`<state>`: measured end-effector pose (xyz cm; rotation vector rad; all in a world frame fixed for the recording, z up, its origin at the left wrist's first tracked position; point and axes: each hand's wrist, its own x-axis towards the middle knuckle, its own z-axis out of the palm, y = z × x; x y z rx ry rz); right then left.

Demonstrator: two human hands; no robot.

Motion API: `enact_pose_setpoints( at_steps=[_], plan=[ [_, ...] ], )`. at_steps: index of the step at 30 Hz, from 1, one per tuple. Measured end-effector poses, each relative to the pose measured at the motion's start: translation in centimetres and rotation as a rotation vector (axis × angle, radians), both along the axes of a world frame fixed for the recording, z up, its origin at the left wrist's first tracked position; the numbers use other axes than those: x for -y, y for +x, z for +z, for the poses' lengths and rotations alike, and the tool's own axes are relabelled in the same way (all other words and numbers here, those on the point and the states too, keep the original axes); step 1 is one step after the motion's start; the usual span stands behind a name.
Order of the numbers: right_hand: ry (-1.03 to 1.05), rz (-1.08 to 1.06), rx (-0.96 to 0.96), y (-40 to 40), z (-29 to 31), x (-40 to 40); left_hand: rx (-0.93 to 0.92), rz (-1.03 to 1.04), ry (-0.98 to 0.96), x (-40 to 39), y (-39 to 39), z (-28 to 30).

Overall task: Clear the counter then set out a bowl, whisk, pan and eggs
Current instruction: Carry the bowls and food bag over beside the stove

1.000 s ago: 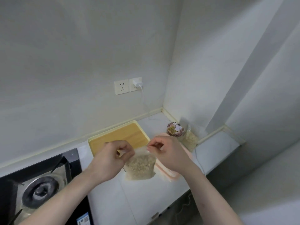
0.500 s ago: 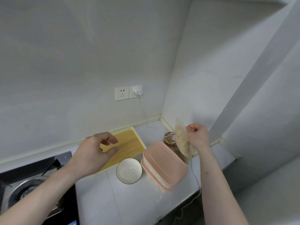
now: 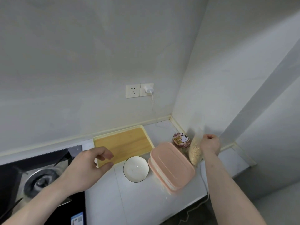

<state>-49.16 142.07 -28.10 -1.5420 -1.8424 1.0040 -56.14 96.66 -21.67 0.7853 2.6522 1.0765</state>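
Right grip (image 3: 209, 143): pinching clear bag of grain (image 3: 195, 151) by its top | left grip (image 3: 90, 166): loose, empty | white bowl (image 3: 136, 169) between grips, on counter (image 3: 146, 200)

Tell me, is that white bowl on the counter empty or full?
Empty. The white bowl stands upright beside the pink boxes, and its bare glossy inside shows only light reflections.

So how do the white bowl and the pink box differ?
The white bowl is round and open, showing its inside; the pink box is rectangular with rounded corners and lidded. The bowl is white with a dark rim; the box is pink and larger. Both sit on the counter, untouched by either hand.
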Motion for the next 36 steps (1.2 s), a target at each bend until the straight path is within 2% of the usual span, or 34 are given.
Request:
enact_pose_setpoints(
  at_steps=[11, 19, 36],
  plan=[
    [-0.049, 0.044, 0.1, 0.2, -3.7, -0.7, 0.026, 0.017, -0.021, 0.5, 1.1, -0.8],
    [-0.139, 0.061, 0.229, 2.9, -8.6, -0.2, 0.062, 0.01, -0.033, 0.8, 2.1, -1.6],
    [-0.014, 0.121, 0.229, 2.9, -6.3, -0.4, 0.081, 0.008, -0.084, 3.6, 2.9, -2.1]
  ],
)
